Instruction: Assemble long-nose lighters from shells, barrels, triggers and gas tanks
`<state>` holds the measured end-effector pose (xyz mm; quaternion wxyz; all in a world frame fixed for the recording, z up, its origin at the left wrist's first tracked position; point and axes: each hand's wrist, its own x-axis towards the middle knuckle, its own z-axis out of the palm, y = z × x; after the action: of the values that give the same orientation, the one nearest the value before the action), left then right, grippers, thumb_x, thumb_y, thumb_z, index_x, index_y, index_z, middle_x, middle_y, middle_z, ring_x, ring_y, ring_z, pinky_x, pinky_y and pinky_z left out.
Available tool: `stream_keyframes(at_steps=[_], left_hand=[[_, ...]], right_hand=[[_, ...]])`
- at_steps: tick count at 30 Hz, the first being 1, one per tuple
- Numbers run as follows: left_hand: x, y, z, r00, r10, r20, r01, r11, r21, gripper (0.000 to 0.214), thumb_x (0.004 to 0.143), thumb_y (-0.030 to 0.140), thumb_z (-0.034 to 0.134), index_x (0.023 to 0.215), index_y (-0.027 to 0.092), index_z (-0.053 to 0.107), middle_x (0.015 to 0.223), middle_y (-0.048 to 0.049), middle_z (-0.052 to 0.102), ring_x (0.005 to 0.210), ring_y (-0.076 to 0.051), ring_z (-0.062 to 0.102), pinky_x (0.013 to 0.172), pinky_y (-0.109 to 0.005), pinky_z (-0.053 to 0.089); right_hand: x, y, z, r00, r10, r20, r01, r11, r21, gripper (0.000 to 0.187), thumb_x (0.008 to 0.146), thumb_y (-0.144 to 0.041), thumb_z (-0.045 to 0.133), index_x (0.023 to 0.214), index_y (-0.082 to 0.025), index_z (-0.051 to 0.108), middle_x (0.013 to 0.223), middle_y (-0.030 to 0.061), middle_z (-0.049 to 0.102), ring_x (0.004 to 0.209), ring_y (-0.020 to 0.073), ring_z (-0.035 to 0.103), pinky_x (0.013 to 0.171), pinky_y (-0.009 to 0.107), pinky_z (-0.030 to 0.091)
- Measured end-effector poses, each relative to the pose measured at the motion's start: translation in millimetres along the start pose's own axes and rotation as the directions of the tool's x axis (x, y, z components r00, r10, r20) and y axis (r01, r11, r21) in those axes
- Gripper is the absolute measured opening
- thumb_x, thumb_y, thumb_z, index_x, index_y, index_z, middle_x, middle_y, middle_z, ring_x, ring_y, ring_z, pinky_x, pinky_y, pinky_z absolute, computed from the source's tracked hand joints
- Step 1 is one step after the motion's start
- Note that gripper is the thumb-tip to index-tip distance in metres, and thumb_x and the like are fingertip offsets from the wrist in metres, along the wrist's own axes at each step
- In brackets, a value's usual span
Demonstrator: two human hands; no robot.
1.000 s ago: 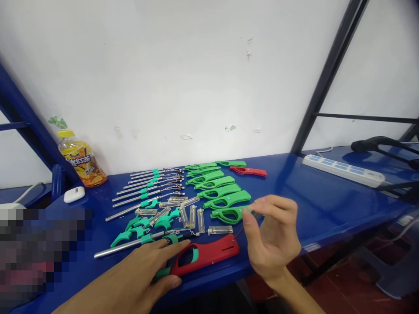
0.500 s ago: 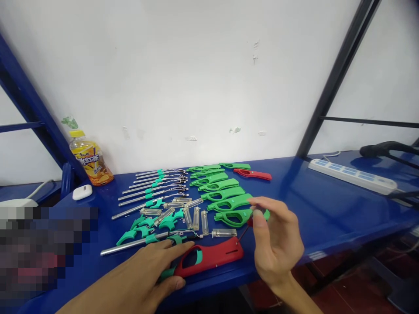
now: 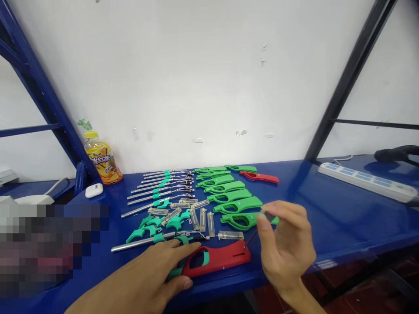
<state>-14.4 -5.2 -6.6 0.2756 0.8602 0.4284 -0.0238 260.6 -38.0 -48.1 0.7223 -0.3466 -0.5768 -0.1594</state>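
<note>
Red lighter body (image 3: 225, 259) lies flat at the near edge of the desk (image 3: 294, 192), between your hands, long axis roughly left-right, right end angled slightly away from you. Your left hand (image 3: 160, 270) is nearer, touching: thumb and forefinger grip its left end. Your right hand (image 3: 284, 244) is off the right end, fingertips pinching a thin shaft (image 3: 252, 237) that slants down to the far right corner; tip contact unclear. Beyond: clear tanks (image 3: 231, 235), then green bodies (image 3: 242, 203).
</note>
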Motion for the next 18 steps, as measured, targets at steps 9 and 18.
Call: stream_keyframes(at_steps=[9,18], left_hand=[[2,-6,3.7,0.997,0.045,-0.055,-0.047,0.999,-0.02,0.052,0.107,0.062,0.057,0.158,0.049,0.055,0.159,0.0022,0.061,0.146,-0.032,0.058,0.125,-0.048,0.043],[4,-10,7.2,0.993,0.066,-0.096,-0.062,0.997,0.047,0.051,0.105,0.061,0.061,0.156,0.055,0.054,0.16,0.0058,0.061,0.146,-0.032,0.059,0.126,-0.049,0.043]], right_hand=[[-1,2,1,1.0,0.019,-0.005,-0.019,0.999,0.041,0.046,0.09,0.003,0.073,0.126,-0.026,0.07,0.11,0.0034,0.066,0.107,0.0224,0.064,0.091,0.039,0.056],[-1,1,1,0.999,0.044,0.028,-0.046,0.998,0.05,0.045,0.093,0.0,0.07,0.13,-0.026,0.069,0.11,0.0042,0.067,0.102,0.0237,0.064,0.089,0.042,0.056]])
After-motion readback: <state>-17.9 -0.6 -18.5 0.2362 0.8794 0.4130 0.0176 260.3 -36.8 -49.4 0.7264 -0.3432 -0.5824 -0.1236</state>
